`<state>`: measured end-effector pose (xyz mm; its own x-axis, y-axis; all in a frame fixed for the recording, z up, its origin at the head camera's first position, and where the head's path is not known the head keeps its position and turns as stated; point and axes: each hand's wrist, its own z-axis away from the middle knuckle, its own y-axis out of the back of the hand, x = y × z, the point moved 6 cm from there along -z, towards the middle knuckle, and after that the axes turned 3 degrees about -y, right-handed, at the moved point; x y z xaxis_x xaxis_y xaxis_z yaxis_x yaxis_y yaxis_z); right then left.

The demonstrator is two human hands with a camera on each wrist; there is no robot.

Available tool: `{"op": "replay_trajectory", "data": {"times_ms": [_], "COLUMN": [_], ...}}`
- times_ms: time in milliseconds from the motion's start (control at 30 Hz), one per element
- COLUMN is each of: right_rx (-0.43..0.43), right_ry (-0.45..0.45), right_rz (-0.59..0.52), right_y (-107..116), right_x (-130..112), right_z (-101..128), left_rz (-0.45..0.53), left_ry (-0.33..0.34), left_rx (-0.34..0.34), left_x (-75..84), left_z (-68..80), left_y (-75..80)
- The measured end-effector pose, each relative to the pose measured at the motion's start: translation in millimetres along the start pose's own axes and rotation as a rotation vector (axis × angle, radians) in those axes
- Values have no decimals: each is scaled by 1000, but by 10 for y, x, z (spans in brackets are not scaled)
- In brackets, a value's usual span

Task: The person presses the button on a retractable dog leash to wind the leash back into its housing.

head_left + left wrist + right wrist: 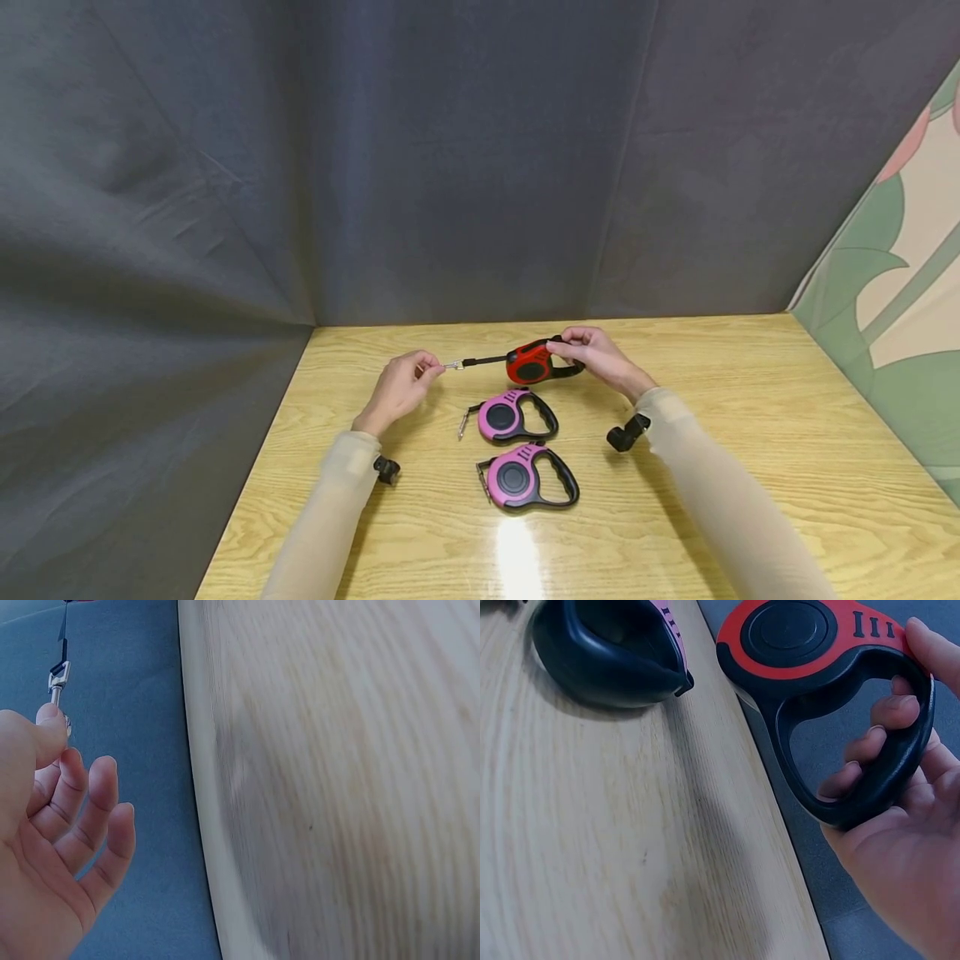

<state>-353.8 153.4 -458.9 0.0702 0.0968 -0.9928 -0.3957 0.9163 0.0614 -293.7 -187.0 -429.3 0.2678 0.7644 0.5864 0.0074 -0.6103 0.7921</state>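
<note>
A red and black retractable dog leash [529, 363] is held above the table by my right hand [596, 357]. In the right wrist view, the fingers [896, 712] curl through the loop of its black handle [889, 776], with the thumb on top near the red casing. My left hand [401, 385] pinches the leash's metal clip [58, 681] between thumb and forefinger, the other fingers loosely bent. A short black strap [491, 360] runs straight from the clip to the casing. Nearer the person, two pink and black retractable leashes lie flat, one [501, 416] behind the other [513, 478].
Pale wooden table [675, 500] beneath everything. Dark grey fabric [465, 167] hangs along its back and left edges. A curtain with leaf patterns [900, 292] stands at the right. Both wrists carry small black cameras [628, 433].
</note>
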Motion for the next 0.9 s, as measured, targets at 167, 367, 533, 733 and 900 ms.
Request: {"op": "replay_trajectory", "data": {"times_ms": [167, 367, 533, 733, 900], "right_rx": [0, -9, -29, -18, -44], "right_ry": [-1, 5, 10, 2, -13], "right_rz": [-4, 5, 1, -72, -170], "right_y": [-30, -89, -162, -158, -153], "right_x": [-7, -15, -8, 13, -15], "right_z": [-1, -28, -43, -31, -26], "left_rz": [-4, 19, 53, 136, 283], "left_ry": [8, 0, -16, -6, 18], "left_rx": [2, 4, -11, 8, -43], "left_x": [9, 85, 178, 220, 293], "left_z": [-4, -30, -68, -77, -78], "left_y": [-38, -125, -237, -315, -398]}}
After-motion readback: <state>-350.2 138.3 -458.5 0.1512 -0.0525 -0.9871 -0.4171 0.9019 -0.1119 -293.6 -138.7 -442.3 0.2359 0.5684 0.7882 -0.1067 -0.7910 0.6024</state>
